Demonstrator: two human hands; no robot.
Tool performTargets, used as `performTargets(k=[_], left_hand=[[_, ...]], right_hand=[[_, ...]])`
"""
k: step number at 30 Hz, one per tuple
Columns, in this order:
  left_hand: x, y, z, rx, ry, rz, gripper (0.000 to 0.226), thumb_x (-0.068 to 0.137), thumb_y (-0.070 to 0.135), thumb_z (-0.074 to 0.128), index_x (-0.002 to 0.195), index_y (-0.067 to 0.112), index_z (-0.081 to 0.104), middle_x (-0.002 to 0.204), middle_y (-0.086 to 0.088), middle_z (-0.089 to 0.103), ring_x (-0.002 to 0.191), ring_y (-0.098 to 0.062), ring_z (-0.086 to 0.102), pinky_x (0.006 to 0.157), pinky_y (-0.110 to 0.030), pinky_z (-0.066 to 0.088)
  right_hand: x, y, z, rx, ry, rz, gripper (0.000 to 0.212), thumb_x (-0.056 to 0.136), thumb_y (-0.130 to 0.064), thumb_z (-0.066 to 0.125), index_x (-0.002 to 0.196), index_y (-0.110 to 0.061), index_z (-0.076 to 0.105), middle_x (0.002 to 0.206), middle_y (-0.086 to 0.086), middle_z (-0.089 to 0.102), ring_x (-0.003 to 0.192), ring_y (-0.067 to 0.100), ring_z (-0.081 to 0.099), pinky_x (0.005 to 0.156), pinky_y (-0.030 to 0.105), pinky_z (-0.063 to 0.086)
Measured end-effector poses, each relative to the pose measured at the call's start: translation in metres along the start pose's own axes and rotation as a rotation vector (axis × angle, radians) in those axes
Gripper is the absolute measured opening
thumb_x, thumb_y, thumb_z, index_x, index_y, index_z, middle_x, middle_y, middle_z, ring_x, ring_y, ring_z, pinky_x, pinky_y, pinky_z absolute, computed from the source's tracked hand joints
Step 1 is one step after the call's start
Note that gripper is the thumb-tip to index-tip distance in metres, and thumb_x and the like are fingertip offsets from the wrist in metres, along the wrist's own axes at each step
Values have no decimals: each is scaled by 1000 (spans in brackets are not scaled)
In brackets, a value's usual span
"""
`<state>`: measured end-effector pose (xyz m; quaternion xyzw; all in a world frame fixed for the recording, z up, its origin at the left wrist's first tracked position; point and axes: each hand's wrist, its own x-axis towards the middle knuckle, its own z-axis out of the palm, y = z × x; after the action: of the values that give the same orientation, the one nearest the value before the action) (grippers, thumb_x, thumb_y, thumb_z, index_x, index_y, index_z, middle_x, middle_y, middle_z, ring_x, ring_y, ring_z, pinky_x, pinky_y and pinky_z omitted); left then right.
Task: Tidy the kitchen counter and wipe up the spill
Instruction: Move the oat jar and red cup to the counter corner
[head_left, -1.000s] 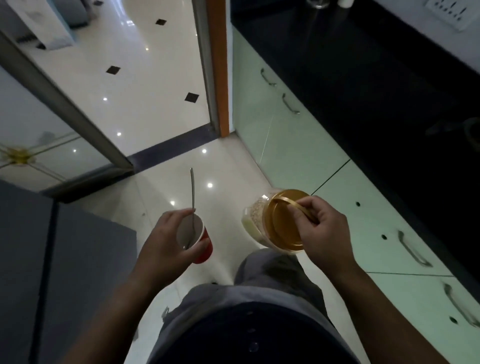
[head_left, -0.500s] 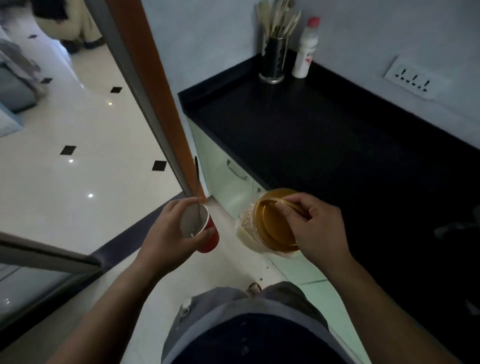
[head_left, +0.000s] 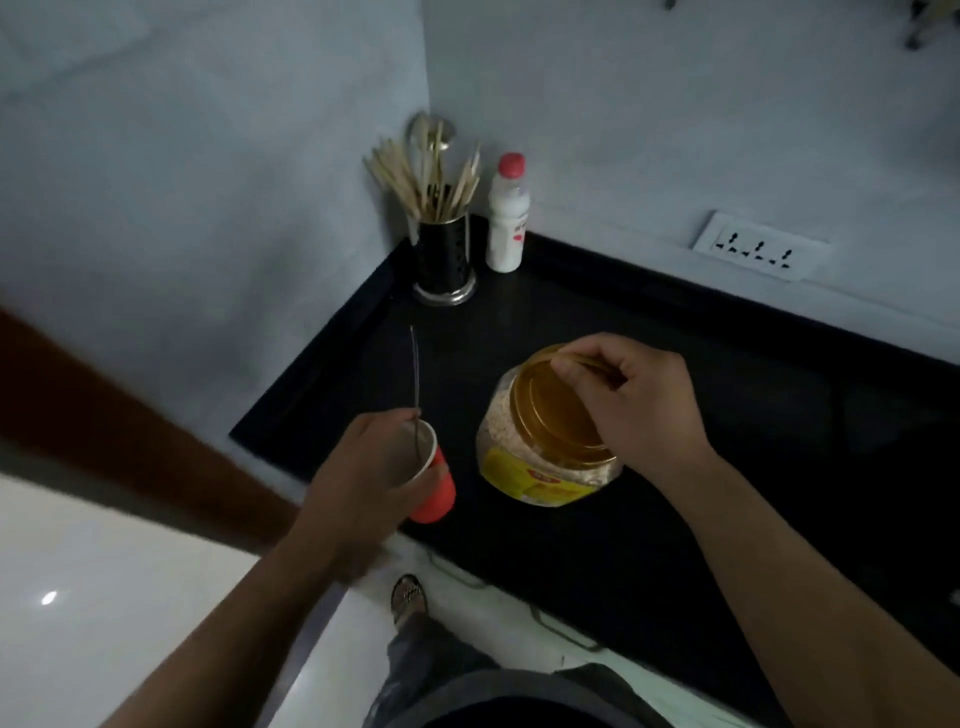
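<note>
both hands (head_left: 641, 402) reach over the counter (head_left: 727, 415), fingers (head_left: 566, 370) clasping jar (head_left: 540, 441) and cup (head_left: 428, 480) (spoon (head_left: 415, 384) inside).

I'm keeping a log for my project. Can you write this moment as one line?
left hand: holds red paper cup with metal spoon | right hand: grips clear plastic jar by amber lid | over black counter

the view swings from the floor and cabinet fronts up to the black table (head_left: 597, 332). the jar (head_left: 545, 441) in the right hand (head_left: 639, 410) and the red cup (head_left: 426, 478) in the left hand (head_left: 369, 467) now hang over the table instead of the floor.
</note>
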<state>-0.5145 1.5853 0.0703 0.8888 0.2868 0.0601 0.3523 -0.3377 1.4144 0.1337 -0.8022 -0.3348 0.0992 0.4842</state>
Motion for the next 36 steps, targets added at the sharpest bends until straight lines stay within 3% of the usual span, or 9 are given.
performTargets(k=[2, 8, 14, 19, 26, 30, 33, 36], left_hand=[[45, -9, -14, -22, -10, 29, 57, 71, 44, 70, 122, 33, 48, 118, 12, 48, 102, -3, 48, 86, -22, 34], [164, -28, -43, 23, -70, 165, 56, 72, 42, 71, 123, 28, 49, 113, 13, 45, 95, -3, 49, 70, -13, 33], [225, -34, -38, -16, -128, 175, 55, 72, 38, 71, 121, 25, 50, 113, 8, 49, 98, -8, 53, 78, -23, 40], [243, -36, -32, -6, -119, 218, 58, 71, 40, 71, 122, 26, 49, 112, 11, 48, 97, -6, 52, 74, -18, 36], [262, -26, -20, -18, -116, 255, 59, 70, 41, 71, 122, 23, 50, 112, 8, 50, 98, -8, 54, 76, -20, 39], [268, -16, -5, -3, -108, 280, 57, 69, 36, 74, 120, 22, 51, 113, 10, 49, 98, -5, 51, 75, -11, 34], [274, -7, 6, 15, -115, 294, 58, 68, 39, 72, 119, 21, 51, 112, 10, 48, 97, -4, 49, 73, -8, 32], [282, -1, 19, 25, -149, 290, 58, 68, 42, 69, 120, 23, 49, 112, 11, 47, 96, -4, 50, 72, -10, 33]], right_hand=[[33, -4, 7, -40, 41, 52, 10, 86, -28, 63, 84, -38, 66, 83, -25, 65, 87, -10, 57, 68, 2, 43], [131, 4, 19, -165, 90, 183, 8, 87, -31, 60, 90, -33, 67, 82, -24, 62, 79, -15, 54, 60, 3, 39], [222, 23, 21, -297, 76, 199, 13, 88, -31, 57, 91, -27, 68, 85, -12, 64, 75, 0, 56, 63, 12, 42], [287, 43, 13, -408, 115, 165, 18, 89, -32, 55, 96, -24, 68, 88, -4, 64, 80, 11, 55, 62, 19, 39], [315, 72, 12, -460, 163, 144, 19, 89, -24, 51, 100, -19, 66, 100, 2, 64, 92, 17, 56, 71, 27, 42], [296, 90, 9, -474, 168, 122, 41, 85, -18, 56, 126, -16, 51, 125, 7, 51, 114, 24, 46, 88, 27, 37], [259, 109, 10, -399, 226, 214, 62, 89, -32, 57, 141, -14, 29, 143, 7, 35, 130, 22, 35, 103, 31, 31], [217, 135, 15, -398, 156, 370, 70, 89, -43, 53, 145, -17, 20, 150, 3, 26, 137, 18, 26, 110, 35, 28]])
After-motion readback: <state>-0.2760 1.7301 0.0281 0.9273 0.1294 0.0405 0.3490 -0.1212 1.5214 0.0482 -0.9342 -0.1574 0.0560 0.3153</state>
